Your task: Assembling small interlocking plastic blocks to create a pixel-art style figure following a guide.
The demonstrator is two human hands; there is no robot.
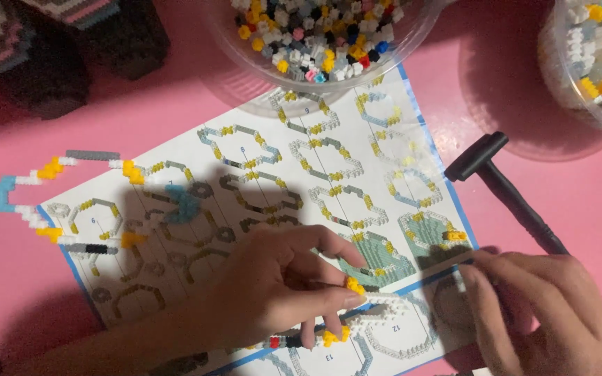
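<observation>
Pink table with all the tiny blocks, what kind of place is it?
Probably a hobby table at home. A printed instruction sheet lies on the pink table, clear bowls hold tiny bricks, and the left hand presses a yellow brick.

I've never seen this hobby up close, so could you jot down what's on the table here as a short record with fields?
Surface: pink table
Sheet: printed instruction sheet showing rows of brick layers
Left hand: pinching a yellow brick over a white brick strip
Right hand: fingertips resting on the strip's right end
Tool: small black hammer, lying untouched
Supplies: two clear tubs of mixed tiny bricks
Built part: curved brick chain at the sheet's left edge
</observation>
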